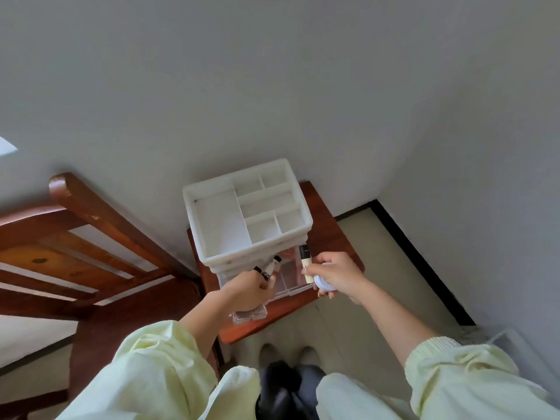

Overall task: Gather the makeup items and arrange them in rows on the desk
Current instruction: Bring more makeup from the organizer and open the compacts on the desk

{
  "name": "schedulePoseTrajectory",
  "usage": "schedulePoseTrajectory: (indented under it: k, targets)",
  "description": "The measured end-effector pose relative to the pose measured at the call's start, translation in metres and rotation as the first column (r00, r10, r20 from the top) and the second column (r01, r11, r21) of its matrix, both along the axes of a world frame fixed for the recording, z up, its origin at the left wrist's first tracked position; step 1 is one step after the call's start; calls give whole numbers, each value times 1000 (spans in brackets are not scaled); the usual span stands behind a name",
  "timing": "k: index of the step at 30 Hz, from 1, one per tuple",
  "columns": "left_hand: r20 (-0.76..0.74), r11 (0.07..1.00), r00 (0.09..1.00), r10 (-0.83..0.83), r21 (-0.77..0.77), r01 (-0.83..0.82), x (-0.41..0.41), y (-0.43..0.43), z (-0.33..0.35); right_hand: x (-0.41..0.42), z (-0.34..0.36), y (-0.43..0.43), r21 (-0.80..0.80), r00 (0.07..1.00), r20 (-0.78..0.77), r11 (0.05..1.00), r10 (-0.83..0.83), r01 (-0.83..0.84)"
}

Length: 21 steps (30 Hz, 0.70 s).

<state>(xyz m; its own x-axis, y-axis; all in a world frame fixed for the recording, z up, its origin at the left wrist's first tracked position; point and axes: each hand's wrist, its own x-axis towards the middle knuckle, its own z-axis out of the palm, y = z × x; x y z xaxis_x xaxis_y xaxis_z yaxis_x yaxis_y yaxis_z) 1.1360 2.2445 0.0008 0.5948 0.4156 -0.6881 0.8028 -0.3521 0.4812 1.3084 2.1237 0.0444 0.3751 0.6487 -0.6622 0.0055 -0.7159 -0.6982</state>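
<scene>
A white makeup organizer (247, 207) with bare top compartments stands on a small wooden table (327, 225). Its clear drawer (288, 277) is pulled out below. My left hand (247, 291) is closed around two black-capped tubes (268, 268) and a clear compact palette (250, 316) under the palm. My right hand (336, 275) grips a cream tube with a black cap (306, 260) and a round white jar (322, 283). Both hands hover at the drawer front.
A wooden bed frame (100, 234) lies to the left, close against the small table. Grey walls meet in a corner behind the organizer. Tiled floor (378, 268) with a black skirting strip runs to the right. My feet (288, 354) show below.
</scene>
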Motion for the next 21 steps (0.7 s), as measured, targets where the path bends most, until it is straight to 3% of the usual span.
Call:
schedulePoseTrajectory:
  k: [5,10,14,21]
  targets:
    - [185,977,973,139,-189,-104,5,-15,29,1,21,-33,75,962,-154,968,-227,241]
    - [355,936,927,119,-350,14,44,-27,68,-1,46,-77,115,857,-176,855,-484,506]
    - [397,884,917,-28,-419,209,78,-57,88,-21,57,-126,140,669,-191,654,-719,743]
    - [312,866,911,-269,-335,371,111,-166,82,-78,65,-238,176,354,-153,327,-923,929]
